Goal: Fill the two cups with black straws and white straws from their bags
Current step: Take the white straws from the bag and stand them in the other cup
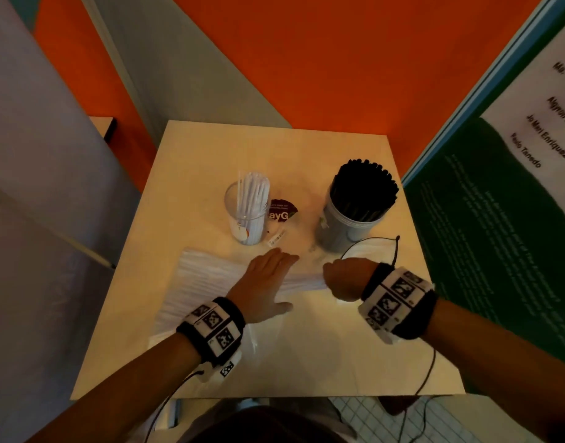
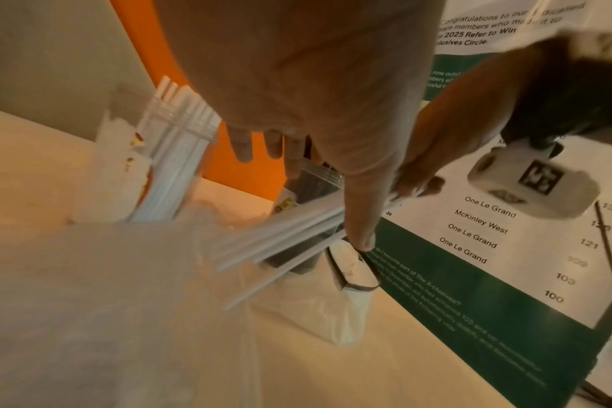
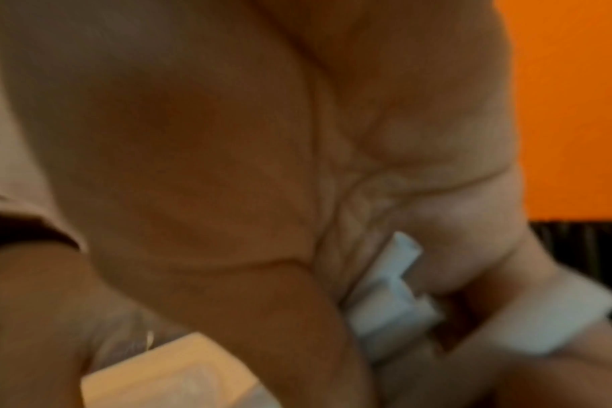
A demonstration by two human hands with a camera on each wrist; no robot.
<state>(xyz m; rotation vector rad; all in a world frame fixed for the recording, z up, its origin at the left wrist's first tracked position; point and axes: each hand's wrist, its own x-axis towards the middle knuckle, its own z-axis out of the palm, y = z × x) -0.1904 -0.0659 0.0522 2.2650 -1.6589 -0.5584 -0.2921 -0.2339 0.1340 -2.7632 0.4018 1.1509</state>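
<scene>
Black straws (image 1: 364, 183) cup full. White straws cup (image 1: 247, 215) part-filled. Left hand (image 1: 262, 282) flat on bag (image 1: 204, 276); right hand (image 1: 348, 278) grasping white straws (image 2: 283, 237), more left.

Two clear glossy plastic cups (image 1: 247, 215) (image 1: 345, 225) stand on a smooth, pale, faintly shiny table (image 1: 306, 362), beside a thin, crinkly, seemingly plastic bag (image 1: 204, 282) of matt white straws (image 2: 280, 240).
</scene>
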